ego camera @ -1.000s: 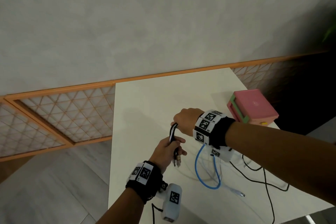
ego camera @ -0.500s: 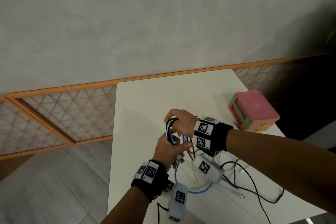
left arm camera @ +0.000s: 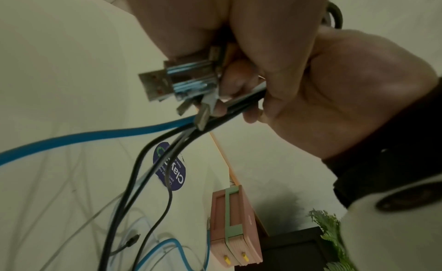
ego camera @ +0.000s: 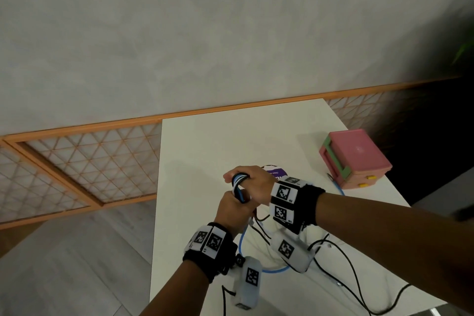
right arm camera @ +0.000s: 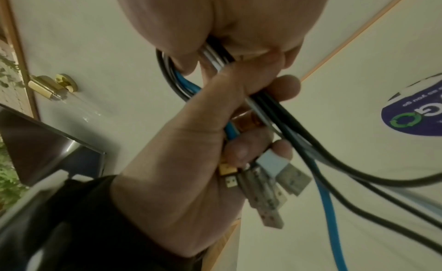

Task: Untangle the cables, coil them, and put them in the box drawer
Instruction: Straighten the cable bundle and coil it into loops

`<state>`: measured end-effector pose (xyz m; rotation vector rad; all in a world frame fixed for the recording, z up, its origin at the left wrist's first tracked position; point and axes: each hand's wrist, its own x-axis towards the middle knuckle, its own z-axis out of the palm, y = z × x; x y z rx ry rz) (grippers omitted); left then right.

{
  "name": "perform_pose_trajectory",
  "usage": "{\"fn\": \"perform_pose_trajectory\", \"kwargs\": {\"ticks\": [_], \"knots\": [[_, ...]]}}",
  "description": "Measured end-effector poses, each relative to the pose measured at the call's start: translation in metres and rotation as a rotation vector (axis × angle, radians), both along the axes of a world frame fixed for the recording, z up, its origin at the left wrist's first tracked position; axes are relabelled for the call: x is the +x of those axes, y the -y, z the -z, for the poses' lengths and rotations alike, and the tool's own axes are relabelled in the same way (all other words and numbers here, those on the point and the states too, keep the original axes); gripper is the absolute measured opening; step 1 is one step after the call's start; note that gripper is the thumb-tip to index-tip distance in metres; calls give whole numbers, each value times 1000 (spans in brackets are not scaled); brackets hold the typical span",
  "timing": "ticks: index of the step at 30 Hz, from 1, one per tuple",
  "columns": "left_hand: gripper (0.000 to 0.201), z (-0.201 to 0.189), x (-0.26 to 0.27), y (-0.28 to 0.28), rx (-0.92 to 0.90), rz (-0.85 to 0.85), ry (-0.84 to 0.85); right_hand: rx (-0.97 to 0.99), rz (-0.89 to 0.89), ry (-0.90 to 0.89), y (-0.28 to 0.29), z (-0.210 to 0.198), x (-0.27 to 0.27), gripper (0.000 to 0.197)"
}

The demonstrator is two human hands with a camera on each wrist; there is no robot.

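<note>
Over the white table [ego camera: 205, 151] my two hands meet on one bundle of cables [ego camera: 239, 185], made of black, white and blue strands looped together. My left hand [ego camera: 232, 209] grips the bundle from below, with several USB plugs [right arm camera: 270, 182] sticking out under its fingers [left arm camera: 239, 86]. My right hand [ego camera: 252, 182] curls over the top of the loop [right arm camera: 215, 52]. The blue cable [left arm camera: 83, 139] and the black cables [ego camera: 351, 272] trail down from the hands and lie loose on the table. The pink box [ego camera: 359, 154] with its green frame stands at the right edge, its two yellow-knobbed drawers [ego camera: 369, 177] shut.
A round purple sticker [ego camera: 275, 172] lies on the table just behind my right hand. The table's left edge [ego camera: 156, 213] drops to the floor close to my left arm. A latticed wooden screen [ego camera: 89, 161] runs along the wall.
My right hand has come down onto my left and laid further turns over it; the thin black loop is now a thicker loop with blue and white strands. More slack has left the table.
</note>
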<state>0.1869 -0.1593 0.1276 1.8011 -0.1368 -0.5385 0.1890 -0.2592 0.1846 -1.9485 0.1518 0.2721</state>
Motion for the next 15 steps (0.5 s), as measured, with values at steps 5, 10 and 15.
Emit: {"fn": "perform_pose_trajectory", "kwargs": {"ticks": [5, 10, 15], "knots": [[20, -6, 1, 0, -42, 103, 73, 230, 128, -152, 1, -9, 1, 19], [19, -12, -6, 2, -135, 135, -52, 225, 133, -162, 7, -13, 5, 34], [29, -16, -6, 3, -221, 94, -134, 301, 95, -180, 12, -24, 4, 32]]}}
